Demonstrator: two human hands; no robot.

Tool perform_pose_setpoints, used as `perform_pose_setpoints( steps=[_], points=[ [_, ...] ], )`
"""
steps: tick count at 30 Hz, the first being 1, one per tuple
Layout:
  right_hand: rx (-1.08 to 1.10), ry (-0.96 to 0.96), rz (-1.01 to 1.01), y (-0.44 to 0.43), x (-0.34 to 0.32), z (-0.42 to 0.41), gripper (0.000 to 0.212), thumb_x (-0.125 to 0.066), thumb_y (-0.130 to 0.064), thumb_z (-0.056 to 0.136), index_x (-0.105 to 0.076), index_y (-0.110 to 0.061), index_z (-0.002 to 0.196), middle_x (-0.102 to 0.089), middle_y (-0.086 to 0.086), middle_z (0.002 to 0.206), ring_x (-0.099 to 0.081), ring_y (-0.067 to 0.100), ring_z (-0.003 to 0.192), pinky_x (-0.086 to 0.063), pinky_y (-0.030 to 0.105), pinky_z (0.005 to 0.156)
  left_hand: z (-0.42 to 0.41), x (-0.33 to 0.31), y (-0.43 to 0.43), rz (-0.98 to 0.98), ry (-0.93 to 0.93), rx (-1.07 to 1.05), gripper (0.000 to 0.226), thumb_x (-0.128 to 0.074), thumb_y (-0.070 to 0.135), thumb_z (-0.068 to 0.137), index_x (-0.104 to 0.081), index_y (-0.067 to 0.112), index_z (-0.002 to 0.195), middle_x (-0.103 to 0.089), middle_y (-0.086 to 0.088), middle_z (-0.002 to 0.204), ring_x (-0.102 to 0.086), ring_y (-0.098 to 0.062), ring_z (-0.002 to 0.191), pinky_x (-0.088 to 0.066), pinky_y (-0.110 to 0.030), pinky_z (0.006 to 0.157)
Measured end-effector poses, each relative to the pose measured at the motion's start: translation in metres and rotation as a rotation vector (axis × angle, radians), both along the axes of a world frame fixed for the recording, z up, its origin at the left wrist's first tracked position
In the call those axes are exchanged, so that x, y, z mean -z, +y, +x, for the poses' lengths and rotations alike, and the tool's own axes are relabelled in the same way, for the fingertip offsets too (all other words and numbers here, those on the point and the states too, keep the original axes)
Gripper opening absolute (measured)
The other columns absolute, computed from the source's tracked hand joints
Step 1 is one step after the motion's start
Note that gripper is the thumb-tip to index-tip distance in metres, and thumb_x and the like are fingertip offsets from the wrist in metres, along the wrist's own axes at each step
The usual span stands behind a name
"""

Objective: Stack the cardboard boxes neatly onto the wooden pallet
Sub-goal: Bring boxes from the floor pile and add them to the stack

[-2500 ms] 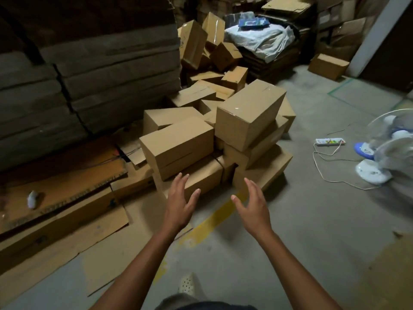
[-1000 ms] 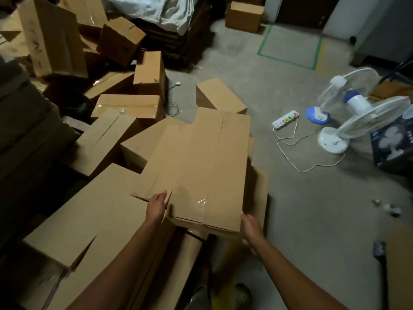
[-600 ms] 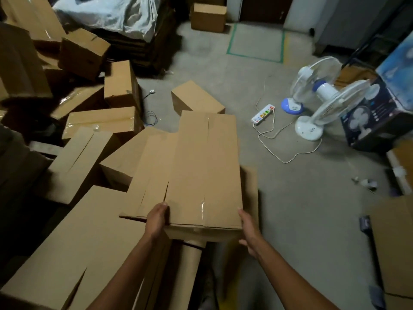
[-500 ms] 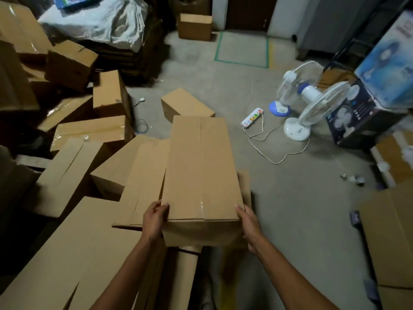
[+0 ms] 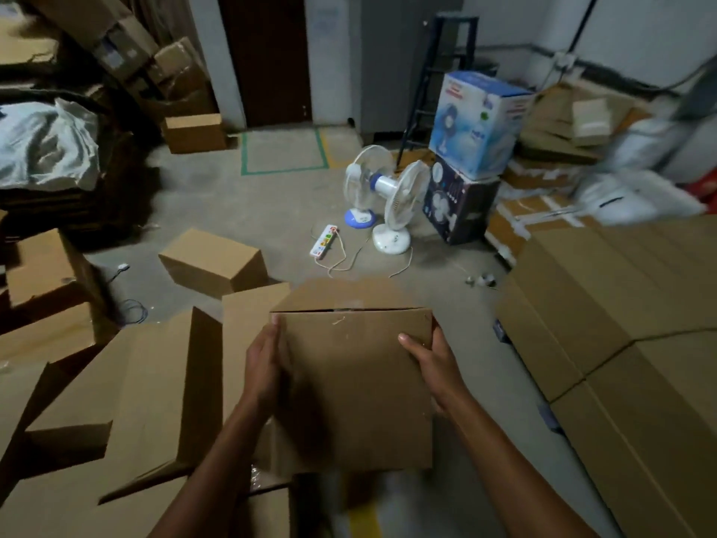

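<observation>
Cardboard box (image 5: 357,382) was held above the floor: left hand (image 5: 264,366) pressed flat-fingered against its left side; right hand (image 5: 434,366) gripped its right edge, thumb on front, fingers seemingly wrapped behind.

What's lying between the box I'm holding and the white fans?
A white power strip and its cord lie between the cardboard box and fans, per head view.

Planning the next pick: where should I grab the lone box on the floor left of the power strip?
Probably from above, palms on its two long side faces: the lone box lies flat, apart from the pile, both sides reachable.
</observation>
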State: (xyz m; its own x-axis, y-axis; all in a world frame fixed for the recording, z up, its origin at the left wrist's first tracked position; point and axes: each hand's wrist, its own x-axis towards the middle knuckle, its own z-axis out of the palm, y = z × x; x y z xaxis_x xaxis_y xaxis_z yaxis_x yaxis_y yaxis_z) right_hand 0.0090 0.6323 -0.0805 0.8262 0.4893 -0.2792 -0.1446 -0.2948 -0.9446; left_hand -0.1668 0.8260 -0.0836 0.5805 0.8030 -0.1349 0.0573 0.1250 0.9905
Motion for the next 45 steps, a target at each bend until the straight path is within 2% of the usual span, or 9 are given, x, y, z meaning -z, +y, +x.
perform_pose_setpoints(
  steps=[6,12,18,21,23,28,34,40,45],
  points=[
    [0.206,-0.086,-0.009,-0.163,-0.027,0.006,0.049,-0.070,-0.056,0.082,-0.057,-0.036,0.126,-0.065,-0.018,0.116,-0.063,0.005,0.105,-0.051,0.036,0.097,0.058,-0.015,-0.111,-0.027,-0.009,0.198,0.070,-0.054,0.078,0.083,-0.075,0.018,0.113,-0.075,-0.001,0.113,-0.066,-0.023,0.114,-0.045,-0.051,0.108],
    [0.449,-0.118,-0.191,-0.326,-0.041,0.010,0.067,-0.061,-0.068,0.069,-0.065,-0.032,0.125,-0.072,-0.008,0.113,-0.068,0.021,0.105,-0.052,0.046,0.098,0.116,-0.019,-0.248,-0.054,0.029,0.509,0.042,-0.045,0.053,0.099,-0.072,0.023,0.106,-0.077,0.009,0.103,-0.068,-0.019,0.110,-0.048,-0.039,0.103],
    [0.697,-0.052,-0.199,-0.468,-0.058,0.001,0.038,-0.070,-0.056,0.078,-0.070,-0.025,0.099,-0.075,-0.008,0.103,-0.069,0.019,0.098,-0.054,0.043,0.096,0.168,-0.027,-0.375,0.066,0.028,0.759,0.055,-0.037,0.061,0.100,-0.076,0.023,0.102,-0.077,-0.006,0.098,-0.072,-0.027,0.095,-0.056,-0.050,0.088],
    [0.840,-0.004,-0.170,-0.524,-0.056,-0.003,0.050,-0.075,-0.057,0.080,-0.063,-0.028,0.118,-0.066,-0.013,0.115,-0.063,0.016,0.107,-0.050,0.035,0.096,0.200,-0.028,-0.434,0.086,0.040,0.856,0.064,-0.040,0.066,0.098,-0.076,0.014,0.094,-0.075,-0.014,0.088,-0.071,-0.038,0.089,-0.054,-0.059,0.083],
    [0.925,0.008,-0.149,-0.558,-0.053,-0.004,0.059,-0.076,-0.064,0.071,-0.068,-0.026,0.115,-0.071,-0.009,0.116,-0.068,0.013,0.103,-0.054,0.034,0.089,0.223,-0.030,-0.474,0.031,0.060,0.907,0.059,-0.045,0.061,0.100,-0.076,0.011,0.093,-0.075,-0.015,0.089,-0.071,-0.038,0.091,-0.053,-0.059,0.085],
    [1.118,0.012,-0.142,-0.635,-0.051,0.005,0.024,-0.073,-0.043,0.085,-0.073,-0.029,0.104,-0.076,-0.007,0.104,-0.071,0.014,0.095,-0.057,0.037,0.089,0.283,-0.023,-0.574,-0.334,0.133,1.138,0.053,-0.048,0.053,0.101,-0.073,0.008,0.112,-0.072,-0.024,0.110,-0.070,-0.029,0.089,-0.055,-0.041,0.081],
    [1.189,0.078,-0.393,-0.722,-0.055,0.021,0.061,-0.055,-0.069,0.075,-0.069,-0.024,0.114,-0.072,0.002,0.110,-0.068,0.026,0.100,-0.054,0.047,0.094,0.337,-0.022,-0.681,-0.621,0.332,1.401,0.065,-0.036,0.059,0.100,-0.068,0.008,0.123,-0.072,-0.020,0.113,-0.073,-0.031,0.089,-0.055,-0.039,0.077],
    [1.290,0.130,-0.528,-0.777,-0.055,0.024,0.055,-0.058,-0.045,0.097,-0.052,-0.018,0.144,-0.061,0.010,0.138,-0.059,0.031,0.121,-0.045,0.039,0.099,0.390,-0.008,-0.770,-0.627,0.590,1.461,0.087,-0.025,0.075,0.095,-0.070,0.005,0.119,-0.071,-0.025,0.113,-0.072,-0.036,0.095,-0.052,-0.043,0.081],
    [1.388,0.212,-0.512,-0.831,-0.050,0.025,0.074,-0.062,-0.056,0.092,-0.041,-0.019,0.152,-0.054,0.010,0.146,-0.056,0.032,0.126,-0.045,0.043,0.104,0.417,-0.002,-0.857,-0.513,0.684,1.601,0.072,-0.030,0.066,0.099,-0.072,0.010,0.118,-0.073,-0.020,0.112,-0.074,-0.033,0.090,-0.057,-0.038,0.072]
  ],
)
